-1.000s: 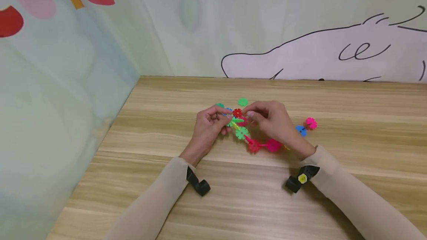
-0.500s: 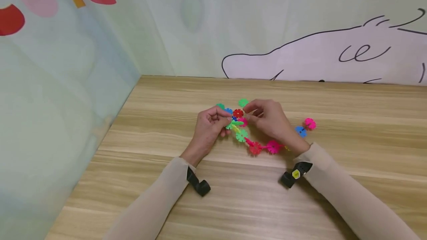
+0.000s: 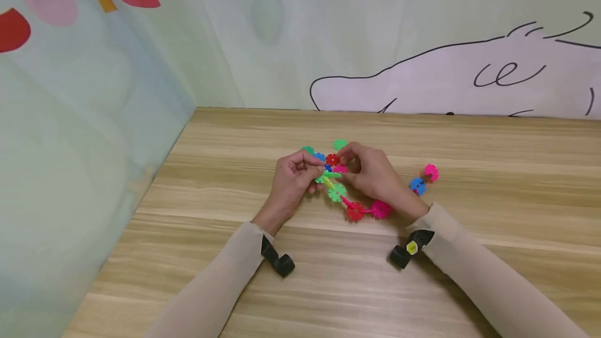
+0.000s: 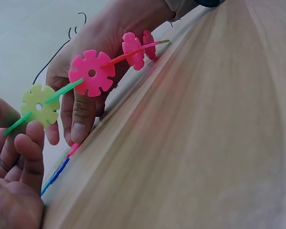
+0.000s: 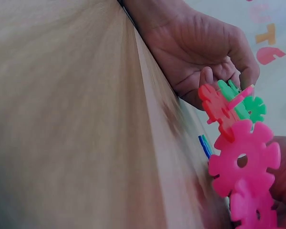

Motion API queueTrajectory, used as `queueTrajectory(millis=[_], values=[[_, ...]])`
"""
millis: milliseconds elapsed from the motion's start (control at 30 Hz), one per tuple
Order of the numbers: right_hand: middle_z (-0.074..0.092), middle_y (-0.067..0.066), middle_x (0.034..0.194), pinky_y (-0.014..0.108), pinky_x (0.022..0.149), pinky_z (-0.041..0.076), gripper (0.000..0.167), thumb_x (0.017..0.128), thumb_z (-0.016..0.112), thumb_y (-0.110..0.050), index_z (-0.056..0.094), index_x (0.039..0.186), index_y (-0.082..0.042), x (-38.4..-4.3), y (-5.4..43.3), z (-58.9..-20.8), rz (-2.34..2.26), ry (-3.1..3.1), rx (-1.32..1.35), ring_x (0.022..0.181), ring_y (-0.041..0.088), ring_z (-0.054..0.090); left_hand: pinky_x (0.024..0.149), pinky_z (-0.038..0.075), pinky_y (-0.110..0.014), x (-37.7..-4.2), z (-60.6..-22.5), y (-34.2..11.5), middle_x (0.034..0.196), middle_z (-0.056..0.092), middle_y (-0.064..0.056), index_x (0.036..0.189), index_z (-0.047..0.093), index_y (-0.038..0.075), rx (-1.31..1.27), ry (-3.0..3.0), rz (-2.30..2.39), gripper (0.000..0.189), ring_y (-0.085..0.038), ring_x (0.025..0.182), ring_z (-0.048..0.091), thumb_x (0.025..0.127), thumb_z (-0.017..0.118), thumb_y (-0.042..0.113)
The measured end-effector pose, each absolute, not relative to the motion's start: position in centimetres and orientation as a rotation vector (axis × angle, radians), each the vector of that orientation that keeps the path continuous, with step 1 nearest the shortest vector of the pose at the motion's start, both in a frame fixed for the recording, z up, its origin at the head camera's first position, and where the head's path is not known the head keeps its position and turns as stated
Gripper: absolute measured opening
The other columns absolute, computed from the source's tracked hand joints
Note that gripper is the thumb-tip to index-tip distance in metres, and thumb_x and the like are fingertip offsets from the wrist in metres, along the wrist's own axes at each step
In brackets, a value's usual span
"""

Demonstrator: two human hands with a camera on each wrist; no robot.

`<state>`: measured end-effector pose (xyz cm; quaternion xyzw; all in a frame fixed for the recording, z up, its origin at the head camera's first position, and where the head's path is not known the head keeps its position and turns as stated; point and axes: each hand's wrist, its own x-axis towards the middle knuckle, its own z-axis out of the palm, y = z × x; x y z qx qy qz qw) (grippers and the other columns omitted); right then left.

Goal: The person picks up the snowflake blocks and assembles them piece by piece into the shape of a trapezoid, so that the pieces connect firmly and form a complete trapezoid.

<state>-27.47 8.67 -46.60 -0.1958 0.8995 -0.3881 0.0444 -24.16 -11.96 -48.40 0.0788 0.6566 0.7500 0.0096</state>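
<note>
Though partly behind R hand (image 3: pixel 373 172), disc chain (image 3: pixel 355 212) in pinch of L hand (image 3: pixel 292 180) (R grip unclear)

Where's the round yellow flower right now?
In the left wrist view, the yellow flower is on the left, between two green flowers, by the left hand.

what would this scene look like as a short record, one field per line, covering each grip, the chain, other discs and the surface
left grip: pinches a green disc of the chain
chain: notched flower-shaped discs slotted together, including green, yellow, red and pink
right grip: fingertips beside a red flower disc; contact unclear
far disc: light-green flower disc, beyond the right grip
right side: blue disc and pink disc; link to chain hidden
surface: wood-grain table
</note>
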Motion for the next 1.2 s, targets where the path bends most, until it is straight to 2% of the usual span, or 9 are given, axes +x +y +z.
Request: queueTrajectory(millis=[100,200,333,433,533,867,1200], values=[[0.077,0.014,0.113,0.040,0.091,0.059,0.039,0.091,0.084,-0.005,0.070,0.127,-0.005,-27.5,8.8,-46.8,-1.248,2.718,-0.586,0.099,0.027,0.070,0.053,0.051,-0.018,-24.1,-48.4,-12.0,0.071,0.069,0.005,0.107,0.064,-0.017,0.242,2.063,2.332,0.019,-0.010,0.051,0.060,0.097,0.068,-0.001],[0.076,0.015,0.113,0.043,0.094,0.061,0.036,0.092,0.082,-0.002,0.070,0.126,-0.006,-27.5,9.1,-46.9,-1.363,2.678,-0.543,0.101,0.030,0.072,0.052,0.052,-0.018,-24.1,-48.4,-12.0,0.071,0.069,0.005,0.106,0.066,-0.015,0.240,2.065,2.332,0.017,-0.011,0.050,0.060,0.096,0.068,-0.001],[0.076,0.016,0.111,0.033,0.090,0.060,0.029,0.095,0.077,0.000,0.071,0.123,-0.005,-27.5,9.4,-47.0,-1.506,2.625,-0.519,0.100,0.030,0.073,0.053,0.052,-0.019,-24.1,-48.4,-11.9,0.072,0.069,0.005,0.103,0.067,-0.013,0.243,2.061,2.340,0.015,-0.010,0.050,0.059,0.095,0.068,0.000],[0.077,0.018,0.111,0.022,0.085,0.058,0.027,0.096,0.076,0.000,0.071,0.122,-0.003,-27.5,9.6,-47.0,-1.556,2.606,-0.523,0.099,0.029,0.074,0.053,0.053,-0.018,-24.2,-48.5,-11.9,0.073,0.070,0.005,0.106,0.065,-0.015,0.248,2.064,2.340,0.019,-0.010,0.049,0.058,0.096,0.068,0.000],[0.078,0.018,0.108,0.017,0.082,0.056,0.024,0.096,0.075,-0.001,0.072,0.121,-0.003,-27.5,9.6,-47.0,-1.571,2.612,-0.513,0.097,0.029,0.074,0.054,0.054,-0.018,-24.2,-48.4,-11.9,0.073,0.070,0.006,0.108,0.065,-0.017,0.245,2.067,2.341,0.021,-0.009,0.050,0.058,0.096,0.068,0.000],[0.078,0.013,0.093,0.024,0.062,0.050,0.012,0.099,0.075,-0.007,0.078,0.110,-0.008,-27.1,10.0,-46.2,-1.556,2.631,-0.438,0.076,0.022,0.063,0.052,0.052,-0.017,-24.2,-48.5,-11.9,0.076,0.071,0.005,0.107,0.065,-0.015,0.237,2.041,2.369,0.017,-0.009,0.050,0.059,0.097,0.068,-0.001],[0.066,0.004,0.076,0.023,0.060,0.044,0.009,0.096,0.077,-0.008,0.079,0.105,-0.007,-27.2,10.3,-45.8,-1.571,2.636,-0.476,0.065,0.013,0.054,0.053,0.052,-0.017,-24.3,-48.6,-12.0,0.077,0.071,0.005,0.109,0.064,-0.017,0.237,2.045,2.371,0.019,-0.007,0.050,0.057,0.096,0.068,-0.002]])
